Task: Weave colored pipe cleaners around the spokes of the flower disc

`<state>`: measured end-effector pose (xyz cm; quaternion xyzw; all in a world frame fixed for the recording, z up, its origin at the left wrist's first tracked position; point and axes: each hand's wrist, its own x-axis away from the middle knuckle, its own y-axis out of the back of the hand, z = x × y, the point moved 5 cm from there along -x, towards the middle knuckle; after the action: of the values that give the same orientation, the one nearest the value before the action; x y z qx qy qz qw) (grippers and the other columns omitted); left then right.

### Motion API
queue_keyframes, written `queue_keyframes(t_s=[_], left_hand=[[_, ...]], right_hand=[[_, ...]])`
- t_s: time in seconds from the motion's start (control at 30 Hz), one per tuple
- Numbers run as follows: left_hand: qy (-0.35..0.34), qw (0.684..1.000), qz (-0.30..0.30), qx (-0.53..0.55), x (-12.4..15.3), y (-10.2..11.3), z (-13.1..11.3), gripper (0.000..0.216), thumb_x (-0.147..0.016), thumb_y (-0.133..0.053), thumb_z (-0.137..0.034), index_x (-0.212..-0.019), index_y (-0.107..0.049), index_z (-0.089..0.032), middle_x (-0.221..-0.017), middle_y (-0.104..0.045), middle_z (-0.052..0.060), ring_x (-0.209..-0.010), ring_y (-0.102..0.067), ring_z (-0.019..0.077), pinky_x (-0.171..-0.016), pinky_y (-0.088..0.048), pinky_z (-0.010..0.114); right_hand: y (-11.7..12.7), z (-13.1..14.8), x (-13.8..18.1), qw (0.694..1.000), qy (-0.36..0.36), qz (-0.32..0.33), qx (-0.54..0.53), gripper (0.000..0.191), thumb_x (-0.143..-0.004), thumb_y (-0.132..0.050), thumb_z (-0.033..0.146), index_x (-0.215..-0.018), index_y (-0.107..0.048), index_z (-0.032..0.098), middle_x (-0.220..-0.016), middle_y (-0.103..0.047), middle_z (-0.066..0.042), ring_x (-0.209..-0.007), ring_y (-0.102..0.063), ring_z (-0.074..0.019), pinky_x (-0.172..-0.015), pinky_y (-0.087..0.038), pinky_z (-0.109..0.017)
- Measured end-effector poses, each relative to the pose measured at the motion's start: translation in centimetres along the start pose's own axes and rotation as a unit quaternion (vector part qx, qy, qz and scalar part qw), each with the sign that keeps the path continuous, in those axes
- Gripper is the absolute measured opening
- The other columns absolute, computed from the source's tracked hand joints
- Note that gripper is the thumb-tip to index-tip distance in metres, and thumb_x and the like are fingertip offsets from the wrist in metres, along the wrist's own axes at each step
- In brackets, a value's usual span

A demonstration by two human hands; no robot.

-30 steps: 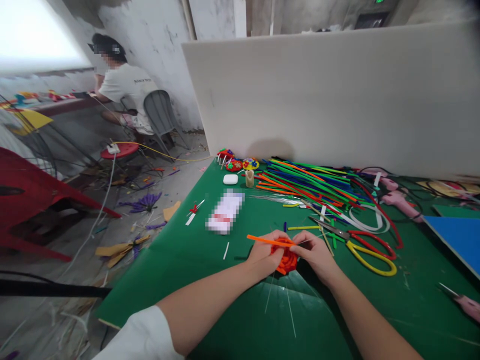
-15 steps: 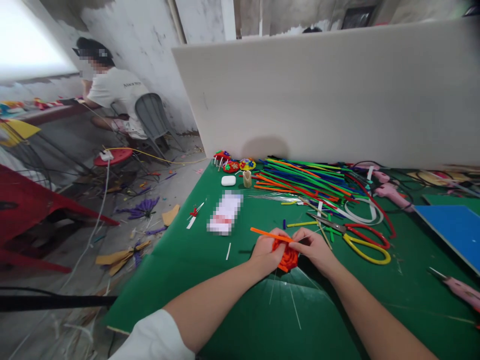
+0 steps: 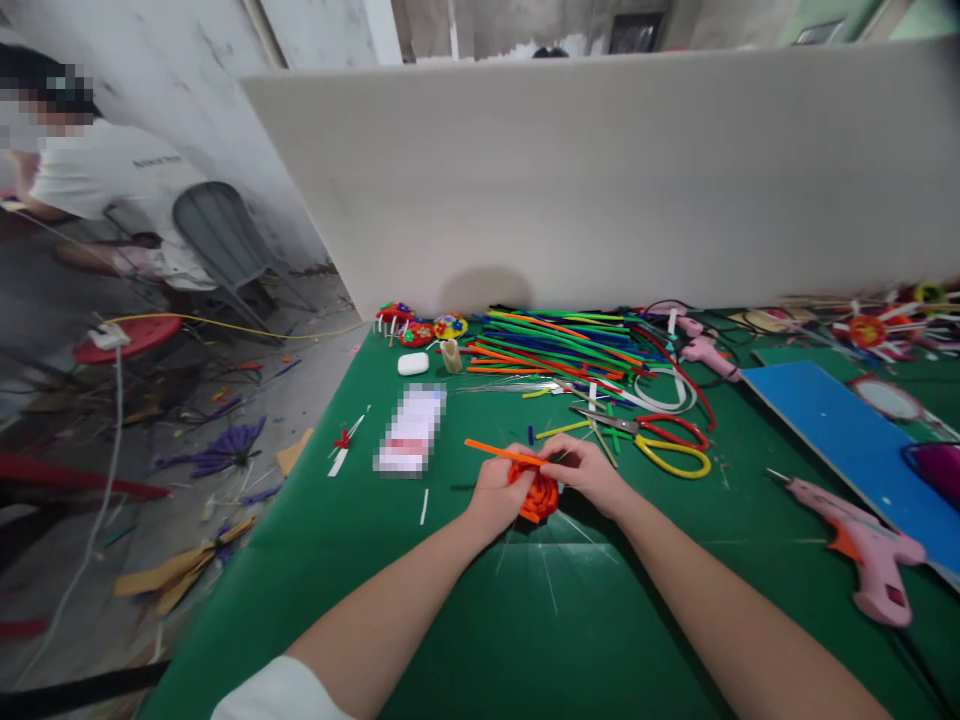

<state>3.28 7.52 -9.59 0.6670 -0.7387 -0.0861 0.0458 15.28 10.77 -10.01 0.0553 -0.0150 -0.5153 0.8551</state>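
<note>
My left hand (image 3: 496,493) and my right hand (image 3: 587,474) meet over the green table (image 3: 360,560), both closed around an orange pipe-cleaner coil (image 3: 537,493). A loose orange end (image 3: 491,452) of the pipe cleaner sticks out to the left above my left hand. Thin wires fan out from under the coil toward me. Red and yellow scissors (image 3: 670,443) lie just right of my right hand.
A heap of coloured pipe cleaners (image 3: 559,347) lies at the back beside small finished flowers (image 3: 421,328). A pink glue gun (image 3: 862,545) and a blue board (image 3: 847,440) sit at the right. A white partition (image 3: 600,170) backs the table. Another person (image 3: 105,190) sits far left.
The camera has swung to the right, bringing the glue gun and blue board into view. My hands stay together on the orange coil, the grip much the same.
</note>
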Motion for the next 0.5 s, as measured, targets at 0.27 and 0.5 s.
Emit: queue_keyframes(t_s=[0.27, 0.5], left_hand=[[0.015, 1.000, 0.015, 0.011, -0.32, -0.19, 0.97, 0.014, -0.070, -0.045, -0.017, -0.081, -0.054, -0.016, -0.075, -0.057, 0.001, -0.069, -0.053, 0.0113, -0.065, -0.041, 0.022], [0.008, 1.000, -0.010, -0.007, -0.24, 0.06, 0.63, 0.014, -0.070, -0.048, -0.020, -0.081, -0.056, -0.016, -0.078, -0.059, 0.001, -0.073, -0.053, 0.0116, -0.070, -0.040, 0.023]], right_hand=[[0.04, 0.59, -0.11, 0.998, 0.032, 0.019, 0.050, 0.017, -0.063, -0.060, 0.030, -0.073, -0.058, 0.017, -0.078, -0.052, -0.002, -0.075, -0.049, -0.0133, -0.069, -0.038, -0.027], [0.04, 0.00, -0.08, 0.994, -0.022, 0.016, -0.102, 0.017, -0.062, -0.061, 0.026, -0.069, -0.048, 0.016, -0.066, -0.047, 0.003, -0.058, -0.044, -0.0072, -0.054, -0.034, -0.021]])
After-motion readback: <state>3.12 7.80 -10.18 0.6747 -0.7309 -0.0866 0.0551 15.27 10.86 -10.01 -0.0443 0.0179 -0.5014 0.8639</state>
